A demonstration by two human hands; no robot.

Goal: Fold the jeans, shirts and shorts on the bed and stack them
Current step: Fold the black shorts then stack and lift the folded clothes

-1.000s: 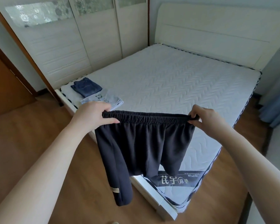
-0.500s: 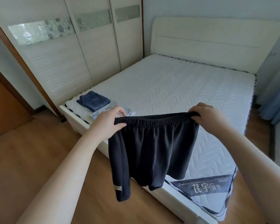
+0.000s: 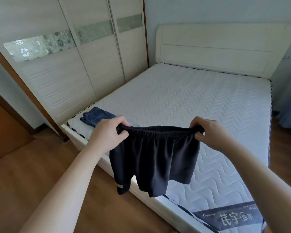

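Bare bed [image 3: 200, 101]: white quilted chevron mattress, cream headboard [image 3: 222, 47], wood floor [image 3: 32, 174], sliding wardrobe [image 3: 71, 68] with frosted floral band. Dark mattress label [image 3: 228, 217] at foot, Chinese characters upside down to you. Your left hand [image 3: 107, 133] and right hand [image 3: 208, 132] each grip one end of the black shorts [image 3: 156, 158] elastic waistband, legs hanging over bed edge. Folded jeans [image 3: 96, 116] at near-left corner.

Folded jeans [image 3: 95, 117] at left centre partly hidden behind the left hand [image 3: 107, 134]. Mattress label [image 3: 228, 217] at lower right cut off by the bottom edge, its small lettering unreadable.
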